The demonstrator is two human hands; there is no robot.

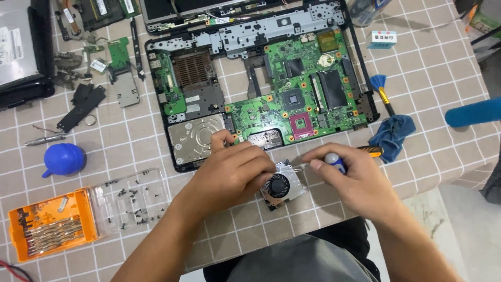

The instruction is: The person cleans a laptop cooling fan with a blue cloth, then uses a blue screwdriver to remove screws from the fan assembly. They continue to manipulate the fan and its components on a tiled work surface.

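A small laptop cooling fan (282,187) with a black rotor in a silver housing lies on the tiled tablecloth near the front edge. My left hand (235,172) rests on its left side and holds it down. My right hand (352,180) grips a screwdriver (334,159) with a blue and white handle, its thin shaft pointing left at the fan's top corner. Just behind both hands lies an opened laptop base (261,89) with a bare green motherboard and a silver hard drive (195,137).
An orange bit case (49,224) with a clear lid full of several small screws sits front left. A blue air blower (63,159), loose brackets and small boards lie left. A blue cloth (391,133), a brush (383,91) and a second, orange-handled tool (371,150) lie right.
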